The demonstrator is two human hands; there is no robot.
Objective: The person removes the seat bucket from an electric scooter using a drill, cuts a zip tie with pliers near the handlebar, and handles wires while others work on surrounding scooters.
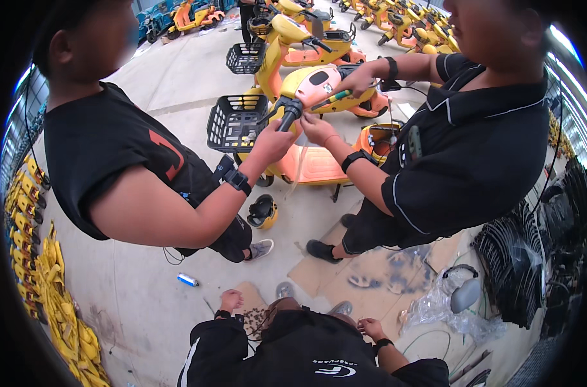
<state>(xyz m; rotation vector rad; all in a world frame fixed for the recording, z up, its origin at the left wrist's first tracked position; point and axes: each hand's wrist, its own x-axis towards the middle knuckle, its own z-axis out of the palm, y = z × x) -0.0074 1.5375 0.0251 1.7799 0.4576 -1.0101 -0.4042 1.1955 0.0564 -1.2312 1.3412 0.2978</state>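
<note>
Evidently, your left hand [231, 300] is half-open, empty; right hand [371, 329] curled, contents unclear; small parts [254, 317] seem light: pinch singly.

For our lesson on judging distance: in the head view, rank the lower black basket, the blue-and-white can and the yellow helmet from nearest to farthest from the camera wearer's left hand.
From the left hand:
1. Blue-and-white can: on the floor, to the left.
2. Yellow helmet: on the floor, farther ahead, slightly right.
3. Lower black basket: farthest ahead, beyond the helmet.
</note>
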